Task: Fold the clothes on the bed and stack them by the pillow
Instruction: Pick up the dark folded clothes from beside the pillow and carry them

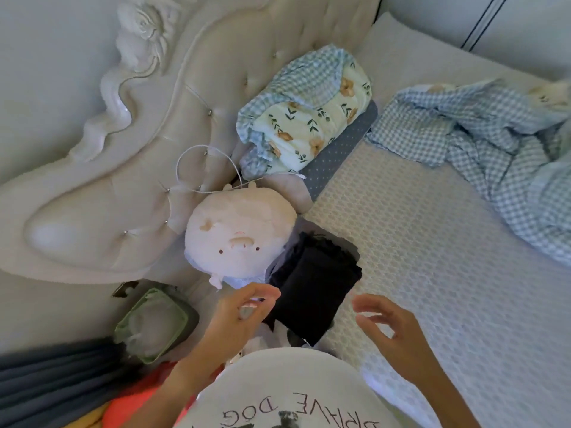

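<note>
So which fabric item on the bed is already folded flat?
The black garment beside the pig plush, just ahead of both hands. The blue gingham cloth lies crumpled; the floral bundle is rolled.

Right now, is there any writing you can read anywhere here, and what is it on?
"BRAVE DOG": printed in dark letters on the front of the person's white T-shirt, seen upside down from the head camera.
More print below those words on the T-shirt: cut off by the edge of the picture, unreadable.
Small dark marks at the end of the floral pillow: too small and blurred to read.
</note>
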